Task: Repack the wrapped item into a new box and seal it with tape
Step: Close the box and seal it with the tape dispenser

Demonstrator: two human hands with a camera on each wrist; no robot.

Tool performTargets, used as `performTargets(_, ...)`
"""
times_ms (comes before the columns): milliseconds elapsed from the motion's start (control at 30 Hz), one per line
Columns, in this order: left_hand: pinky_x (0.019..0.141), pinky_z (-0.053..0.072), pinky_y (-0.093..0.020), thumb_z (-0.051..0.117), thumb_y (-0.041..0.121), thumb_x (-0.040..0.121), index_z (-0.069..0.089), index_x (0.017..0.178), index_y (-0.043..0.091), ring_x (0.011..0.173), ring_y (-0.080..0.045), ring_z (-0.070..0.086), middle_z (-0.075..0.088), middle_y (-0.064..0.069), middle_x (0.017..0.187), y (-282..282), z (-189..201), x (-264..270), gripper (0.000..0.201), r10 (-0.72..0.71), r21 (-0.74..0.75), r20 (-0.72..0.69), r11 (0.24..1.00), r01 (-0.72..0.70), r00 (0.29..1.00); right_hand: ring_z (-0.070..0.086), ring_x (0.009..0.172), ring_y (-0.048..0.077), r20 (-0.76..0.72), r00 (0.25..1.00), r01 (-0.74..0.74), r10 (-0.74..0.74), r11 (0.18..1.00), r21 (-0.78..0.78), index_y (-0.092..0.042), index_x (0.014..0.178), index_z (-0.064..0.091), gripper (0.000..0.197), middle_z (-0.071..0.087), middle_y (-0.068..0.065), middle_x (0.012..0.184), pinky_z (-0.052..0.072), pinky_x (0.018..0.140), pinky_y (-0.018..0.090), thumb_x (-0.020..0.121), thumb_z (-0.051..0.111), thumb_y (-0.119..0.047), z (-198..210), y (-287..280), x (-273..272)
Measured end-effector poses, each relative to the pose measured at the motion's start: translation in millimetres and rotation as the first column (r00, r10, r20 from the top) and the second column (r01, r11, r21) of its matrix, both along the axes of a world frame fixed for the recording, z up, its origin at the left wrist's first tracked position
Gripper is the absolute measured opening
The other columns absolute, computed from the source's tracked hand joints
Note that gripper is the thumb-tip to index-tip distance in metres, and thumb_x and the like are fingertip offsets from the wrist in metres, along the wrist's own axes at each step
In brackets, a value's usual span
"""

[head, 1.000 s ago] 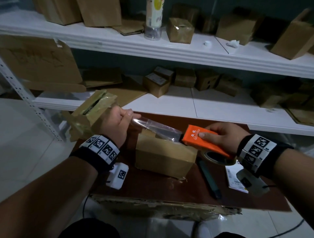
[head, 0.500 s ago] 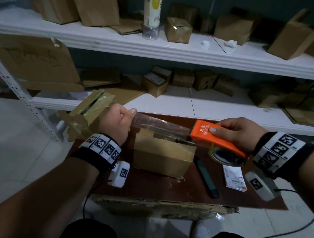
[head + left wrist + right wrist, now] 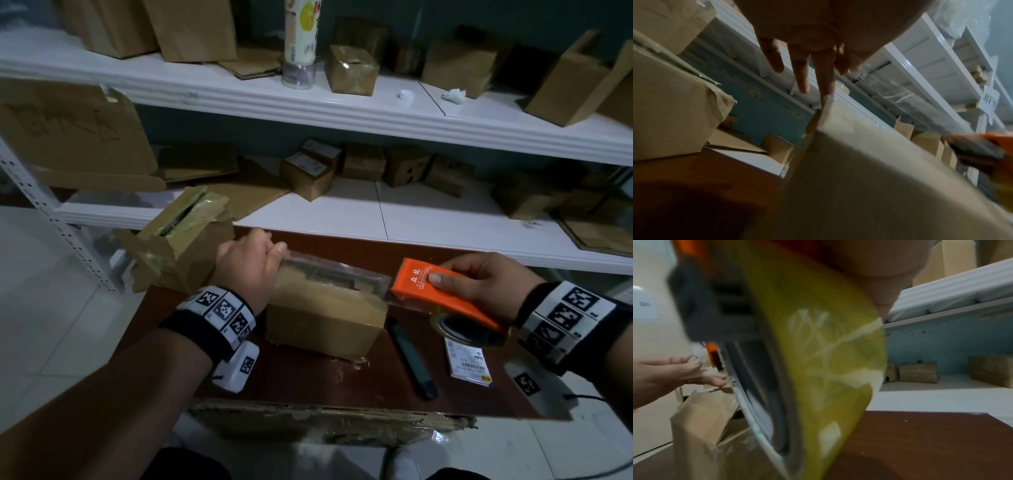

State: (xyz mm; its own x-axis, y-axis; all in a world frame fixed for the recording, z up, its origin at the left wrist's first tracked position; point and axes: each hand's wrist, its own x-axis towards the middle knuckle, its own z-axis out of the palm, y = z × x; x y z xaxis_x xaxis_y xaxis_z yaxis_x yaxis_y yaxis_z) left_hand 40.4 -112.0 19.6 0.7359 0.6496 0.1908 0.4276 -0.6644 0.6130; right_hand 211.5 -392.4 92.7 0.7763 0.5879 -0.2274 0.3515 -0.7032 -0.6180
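Observation:
The new brown box (image 3: 325, 318) stands on the dark red table (image 3: 308, 380). A clear tape strip (image 3: 335, 274) stretches over its top. My left hand (image 3: 277, 253) pinches the tape's end at the box's upper left edge; in the left wrist view its fingertips (image 3: 825, 92) meet the tape at the box (image 3: 879, 178) corner. My right hand (image 3: 479, 281) grips the orange tape dispenser (image 3: 442, 294) just past the box's right end. The yellowish tape roll (image 3: 818, 361) fills the right wrist view. The wrapped item is hidden.
A torn, taped old box (image 3: 181, 243) lies left of my left hand. A dark box cutter (image 3: 412, 359) and a printed label (image 3: 467, 363) lie right of the new box. White shelves (image 3: 342, 113) behind hold several cardboard boxes and a bottle (image 3: 299, 41).
The dispenser has drawn out to the right and the tape has grown longer. Both hands have come down, so the strip now lies low across the box's top.

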Motion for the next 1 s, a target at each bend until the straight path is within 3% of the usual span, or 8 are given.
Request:
performTargets(100,0.094,0.043,-0.043,0.039,0.049,0.099,0.051,0.087,0.023,0.109,-0.029,0.054,0.069,-0.003,0.110,1,-20,0,0.031,0.012,-0.002,-0.074,1.000,-0.012,0.997,0.071,0.070,0.008,-0.021,1.000,0.000,0.000,1.000,-0.003,-0.035,0.089,0.075,0.040,0.075,-0.013,0.077,0.053,0.070,0.029,0.067,0.064,-0.066,-1,-1,-2)
performTargets(200,0.089,0.046,-0.043,0.042,0.047,0.100,0.050,0.085,0.021,0.103,-0.030,0.054,0.067,-0.004,0.097,-1,-30,0,0.030,0.049,-0.037,-0.041,0.998,-0.051,0.998,0.072,0.072,0.011,-0.035,0.999,0.006,-0.006,1.000,-0.003,-0.034,0.091,0.075,0.029,0.076,-0.010,0.078,0.054,0.072,0.029,0.077,0.068,-0.057,-4,1,-3)
performTargets(300,0.083,0.045,-0.040,0.046,0.044,0.101,0.049,0.087,0.019,0.094,-0.027,0.049,0.049,0.004,0.074,-2,-28,4,0.029,0.080,-0.047,-0.026,0.996,-0.081,0.996,0.071,0.074,0.011,-0.023,1.000,0.003,-0.003,1.000,-0.023,-0.033,0.092,0.075,0.027,0.076,-0.009,0.080,0.053,0.070,0.027,0.078,0.068,-0.056,-8,3,-2)
performTargets(367,0.076,0.042,-0.037,0.048,0.044,0.100,0.049,0.088,0.019,0.090,-0.023,0.046,0.042,0.006,0.072,-1,-28,7,0.028,0.083,-0.050,-0.038,0.995,-0.085,0.996,0.071,0.076,0.010,-0.013,1.000,0.009,-0.010,0.999,-0.045,-0.034,0.092,0.074,0.026,0.076,-0.009,0.082,0.053,0.071,0.027,0.080,0.068,-0.056,-10,5,0)
performTargets(500,0.056,0.037,-0.029,0.052,0.044,0.099,0.050,0.087,0.019,0.067,-0.019,0.056,0.055,0.000,0.072,3,-33,9,0.028,0.067,-0.036,-0.045,0.997,-0.069,0.997,0.071,0.077,0.011,0.002,1.000,0.009,-0.008,0.996,-0.086,-0.034,0.091,0.075,0.028,0.075,-0.009,0.081,0.055,0.077,0.031,0.079,0.068,-0.058,-22,10,5)
performTargets(633,0.056,0.035,-0.028,0.059,0.041,0.096,0.050,0.080,0.021,0.063,-0.014,0.053,0.058,0.001,0.071,7,-36,12,0.027,0.110,-0.089,0.004,0.990,-0.109,0.994,0.070,0.078,0.009,0.015,1.000,-0.005,0.007,0.991,-0.134,-0.034,0.091,0.075,0.029,0.075,-0.010,0.081,0.053,0.075,0.027,0.080,0.068,-0.060,-33,18,7)
performTargets(800,0.056,0.035,-0.027,0.062,0.036,0.094,0.053,0.080,0.018,0.071,-0.017,0.059,0.064,0.001,0.076,15,-48,13,0.025,0.177,-0.271,-0.006,0.947,-0.172,0.984,0.067,0.081,0.008,0.014,0.999,-0.028,0.031,0.981,-0.194,-0.031,0.096,0.075,0.032,0.073,-0.010,0.087,0.054,0.082,0.030,0.082,0.067,-0.059,-41,27,4)
performTargets(1000,0.059,0.035,-0.029,0.062,0.034,0.095,0.058,0.080,0.014,0.073,-0.017,0.060,0.067,0.006,0.072,16,-57,16,0.025,0.180,-0.407,0.039,0.901,-0.149,0.983,0.069,0.081,0.010,-0.023,1.000,-0.005,0.000,0.977,-0.212,-0.032,0.093,0.075,0.034,0.075,-0.009,0.085,0.055,0.084,0.032,0.080,0.067,-0.062,-52,23,6)
